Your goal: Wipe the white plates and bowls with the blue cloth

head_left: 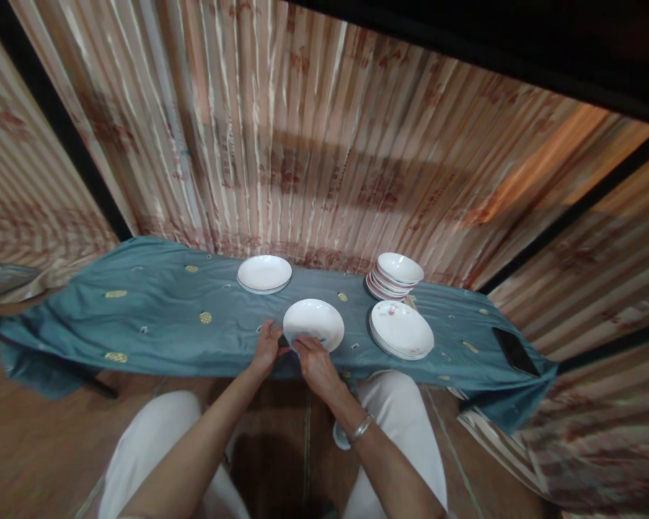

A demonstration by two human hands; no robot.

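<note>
Landmark: white dish [314, 321], at the near edge of the bench [167, 324]. Round, so no long axis. Left hand [267, 349] at its left rim; right hand [314, 360] reaches over its near rim, nearer its middle. Cannot tell whether either grip is clamped. Plate stack [402, 330] sits right of the dish, apart.

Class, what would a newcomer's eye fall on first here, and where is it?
First, the white dish near the front of the cloth, the right hand at its near rim and the left hand beside it. Then the bowls stacked at the back right, behind the floral plates.
</note>
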